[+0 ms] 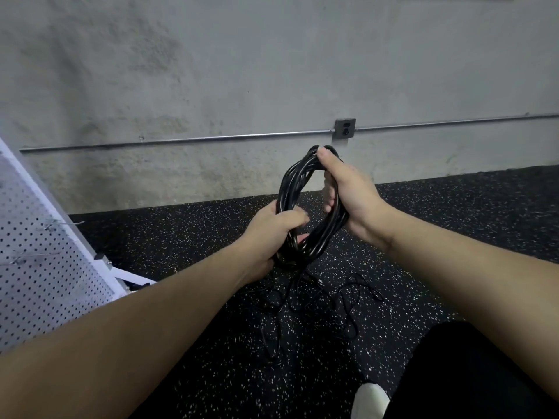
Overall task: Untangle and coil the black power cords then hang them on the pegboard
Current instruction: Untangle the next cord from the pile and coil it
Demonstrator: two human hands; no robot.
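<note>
Two hands hold one coiled black power cord [305, 204] at the centre of the frame. The left hand [273, 234] grips the coil's lower end, fingers curled round the strands; the right hand [348, 195] grips its upper right side, thumb on top. More loose cords [317, 306] lie tangled on the speckled floor [211, 343] just below. A white pegboard [45, 261] leans at the left edge, well apart from the coil.

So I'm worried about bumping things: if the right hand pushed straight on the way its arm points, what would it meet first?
Probably the concrete wall, near the outlet box. The right hand already grips the coiled cord; nothing else seems between, though depth is unclear.
</note>
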